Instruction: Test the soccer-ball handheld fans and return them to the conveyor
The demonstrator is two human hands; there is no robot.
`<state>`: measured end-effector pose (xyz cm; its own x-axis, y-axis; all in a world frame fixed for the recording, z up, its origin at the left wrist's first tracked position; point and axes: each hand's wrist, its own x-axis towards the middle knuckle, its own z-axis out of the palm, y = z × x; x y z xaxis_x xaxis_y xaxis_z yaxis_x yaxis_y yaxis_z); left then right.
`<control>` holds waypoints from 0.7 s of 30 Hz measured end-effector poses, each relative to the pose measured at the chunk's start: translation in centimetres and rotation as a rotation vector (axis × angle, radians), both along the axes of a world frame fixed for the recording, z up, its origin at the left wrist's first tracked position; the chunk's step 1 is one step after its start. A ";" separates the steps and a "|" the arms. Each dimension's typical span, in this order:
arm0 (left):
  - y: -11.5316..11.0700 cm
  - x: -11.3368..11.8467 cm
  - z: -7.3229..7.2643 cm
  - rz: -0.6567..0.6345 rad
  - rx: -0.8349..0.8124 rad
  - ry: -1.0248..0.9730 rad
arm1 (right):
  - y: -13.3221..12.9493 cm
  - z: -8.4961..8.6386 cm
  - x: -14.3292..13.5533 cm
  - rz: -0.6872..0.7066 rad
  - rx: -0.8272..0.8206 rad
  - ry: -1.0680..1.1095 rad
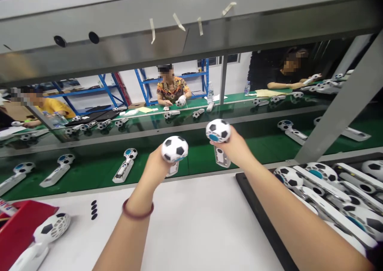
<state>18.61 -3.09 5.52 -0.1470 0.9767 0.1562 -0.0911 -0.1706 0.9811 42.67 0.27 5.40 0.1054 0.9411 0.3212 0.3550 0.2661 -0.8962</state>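
Observation:
My left hand [156, 168] is closed around a white handheld device with a football-patterned head [175, 148]. Its black-and-white ball faces up, and a bit of the handle shows below my fingers. To the right, my right hand [239, 148] grips a second football-headed device [218, 130], whose head bears a blue patch. That one's open handle [222, 158] hangs down over the near edge of the green conveyor belt [197, 153]. Both devices are held apart from each other, above where the belt meets the white worktop [191, 223]. My fingers hide parts of both handles.
A black tray [254, 207] full of similar devices stands at the right. A red bin [26, 227] and another device [52, 227] are at lower left. Several devices lie along the belt. A metal shelf [191, 43] crosses overhead; co-workers [172, 88] sit opposite.

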 end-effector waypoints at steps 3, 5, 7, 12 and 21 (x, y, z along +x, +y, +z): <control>6.0 0.8 -3.3 -0.004 -0.034 0.322 | 4.7 -3.3 -0.5 0.056 -0.130 -0.244; 8.9 0.7 -5.6 -0.010 -0.088 0.446 | 6.8 -5.3 0.0 0.050 -0.198 -0.330; 10.5 0.2 -7.6 0.014 -0.137 0.584 | 7.8 -6.9 0.3 0.017 -0.251 -0.423; 10.3 -0.1 -10.4 0.021 -0.073 0.922 | 6.6 -8.4 -0.3 0.076 -0.245 -0.640; 6.6 -5.1 -8.8 0.196 -0.052 1.355 | -0.1 -7.2 -4.0 0.377 0.039 -0.617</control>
